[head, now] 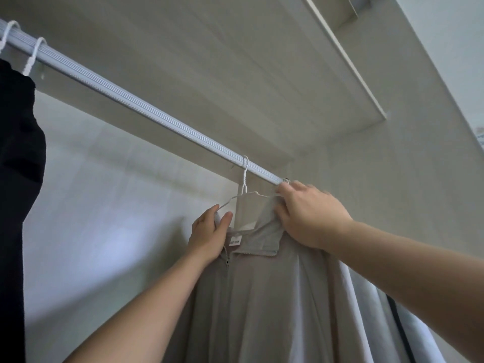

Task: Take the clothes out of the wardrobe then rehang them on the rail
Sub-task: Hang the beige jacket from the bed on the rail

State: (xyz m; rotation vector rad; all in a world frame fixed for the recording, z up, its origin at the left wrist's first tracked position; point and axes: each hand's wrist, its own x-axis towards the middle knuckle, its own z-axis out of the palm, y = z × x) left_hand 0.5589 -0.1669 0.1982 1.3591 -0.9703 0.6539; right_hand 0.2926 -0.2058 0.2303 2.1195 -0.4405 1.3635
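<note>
A grey zip-up jacket [251, 297] hangs on a white wire hanger [245, 189] whose hook sits over the silver rail [136, 106] near its right end. My left hand [209, 234] grips the jacket's collar and the hanger's left shoulder. On the other side, my right hand [309, 213] holds the collar and the hanger's right shoulder, just below the rail. A white garment [358, 310] hangs behind the jacket on the right.
A black garment [18, 179] hangs at the rail's far left, with two white hanger hooks [36, 52] over the rail above it. A long bare stretch of rail lies between it and the jacket. The wardrobe's top panel [235, 61] is close above, its side wall [392, 166] at right.
</note>
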